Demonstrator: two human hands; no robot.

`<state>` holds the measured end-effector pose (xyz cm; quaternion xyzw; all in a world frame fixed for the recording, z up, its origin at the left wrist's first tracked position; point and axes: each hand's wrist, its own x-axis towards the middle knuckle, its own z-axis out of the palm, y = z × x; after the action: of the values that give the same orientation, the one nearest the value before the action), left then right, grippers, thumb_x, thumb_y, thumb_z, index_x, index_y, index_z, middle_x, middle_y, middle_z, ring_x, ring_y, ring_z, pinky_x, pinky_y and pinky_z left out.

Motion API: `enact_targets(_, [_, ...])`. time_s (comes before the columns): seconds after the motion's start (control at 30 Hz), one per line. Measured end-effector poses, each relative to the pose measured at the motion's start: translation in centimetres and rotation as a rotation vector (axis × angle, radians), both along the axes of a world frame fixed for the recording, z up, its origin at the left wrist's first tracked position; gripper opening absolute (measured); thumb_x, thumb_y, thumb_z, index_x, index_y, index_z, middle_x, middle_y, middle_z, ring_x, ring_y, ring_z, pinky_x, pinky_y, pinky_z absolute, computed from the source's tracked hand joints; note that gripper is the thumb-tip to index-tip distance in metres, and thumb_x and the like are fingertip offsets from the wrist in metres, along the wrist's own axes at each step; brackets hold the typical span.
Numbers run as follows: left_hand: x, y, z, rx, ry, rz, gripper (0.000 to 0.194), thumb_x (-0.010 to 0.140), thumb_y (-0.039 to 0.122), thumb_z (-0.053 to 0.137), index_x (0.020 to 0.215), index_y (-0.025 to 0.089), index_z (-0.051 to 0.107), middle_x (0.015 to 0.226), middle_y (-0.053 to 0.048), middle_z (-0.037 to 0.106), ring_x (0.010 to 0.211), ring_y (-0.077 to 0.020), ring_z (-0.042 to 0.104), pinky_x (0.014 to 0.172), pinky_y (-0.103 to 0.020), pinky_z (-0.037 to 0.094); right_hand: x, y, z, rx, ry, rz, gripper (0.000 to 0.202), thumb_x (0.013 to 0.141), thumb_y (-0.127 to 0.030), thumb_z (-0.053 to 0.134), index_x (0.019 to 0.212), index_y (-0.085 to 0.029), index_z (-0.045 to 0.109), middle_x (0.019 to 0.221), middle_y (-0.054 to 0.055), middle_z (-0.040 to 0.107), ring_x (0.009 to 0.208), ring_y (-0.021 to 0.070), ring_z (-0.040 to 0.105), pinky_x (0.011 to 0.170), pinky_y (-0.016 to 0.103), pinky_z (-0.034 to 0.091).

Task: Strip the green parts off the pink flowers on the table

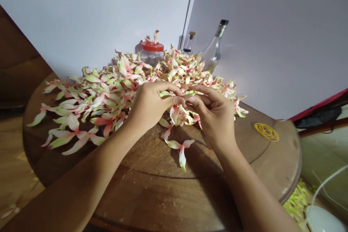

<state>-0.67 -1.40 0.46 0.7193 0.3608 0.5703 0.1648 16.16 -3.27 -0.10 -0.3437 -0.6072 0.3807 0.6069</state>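
My left hand and my right hand meet over the middle of the round wooden table. Fingers and thumbs of both are pinched on a pink and green flower piece, whose petal hangs beneath them; the fingers cover much of it. Behind and to the left spreads a large heap of pink, white and green flowers. Just below my hands, a loose flower lies on the wood, its petals spread.
At the back stand a red-lidded jar and two glass bottles. Yellow rubber bands lie on the table's right. Yellow-green pieces and a white round object are below the table at the lower right.
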Motion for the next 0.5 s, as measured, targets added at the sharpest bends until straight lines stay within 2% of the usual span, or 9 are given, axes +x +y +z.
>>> enact_targets(0.13, [-0.07, -0.03, 0.13, 0.017, 0.024, -0.002, 0.009, 0.083, 0.030, 0.078, 0.083, 0.021, 0.077, 0.084, -0.002, 0.078, 0.077, -0.0164, 0.072, 0.070, -0.026, 0.057, 0.05, 0.05, -0.08, -0.003, 0.007, -0.003, 0.020, 0.086, -0.027, 0.076, 0.105, -0.023, 0.071, 0.088, 0.002, 0.079, 0.085, 0.0187, 0.076, 0.082, 0.035, 0.066])
enact_targets(0.2, [-0.03, -0.17, 0.25, 0.096, 0.091, 0.035, 0.004, 0.086, 0.023, 0.074, 0.088, 0.020, 0.076, 0.088, -0.002, 0.078, 0.082, -0.0168, 0.072, 0.076, -0.029, 0.057, 0.08, 0.10, -0.12, -0.011, 0.016, 0.010, 0.022, 0.085, -0.027, 0.077, 0.106, -0.024, 0.070, 0.091, 0.002, 0.079, 0.088, 0.0196, 0.076, 0.084, 0.037, 0.066])
enact_targets(0.33, [0.43, -0.60, 0.41, 0.280, 0.284, 0.119, 0.008, 0.091, 0.013, 0.064, 0.090, 0.017, 0.071, 0.102, -0.005, 0.075, 0.098, -0.0196, 0.069, 0.091, -0.037, 0.053, 0.01, 0.10, -0.03, -0.037, -0.019, 0.026, 0.028, 0.085, -0.032, 0.077, 0.109, -0.024, 0.067, 0.093, 0.002, 0.078, 0.091, 0.0204, 0.075, 0.086, 0.039, 0.065])
enact_targets(0.4, [0.74, -0.73, 0.37, 0.298, 0.317, 0.153, 0.008, 0.091, 0.011, 0.062, 0.089, 0.017, 0.067, 0.108, -0.007, 0.073, 0.104, -0.0211, 0.066, 0.094, -0.040, 0.052, -0.05, 0.06, 0.04, -0.042, -0.062, 0.019, 0.032, 0.084, -0.034, 0.077, 0.112, -0.023, 0.066, 0.088, 0.002, 0.076, 0.084, 0.0193, 0.074, 0.080, 0.037, 0.064])
enact_targets(0.5, [0.78, -0.59, 0.18, 0.270, 0.234, 0.222, 0.011, 0.092, 0.008, 0.058, 0.089, 0.017, 0.062, 0.109, -0.007, 0.070, 0.107, -0.0208, 0.063, 0.098, -0.042, 0.051, 0.07, 0.19, -0.07, -0.041, -0.144, -0.040, 0.036, 0.083, -0.032, 0.077, 0.115, -0.022, 0.065, 0.075, -0.001, 0.070, 0.066, 0.0150, 0.066, 0.065, 0.032, 0.059])
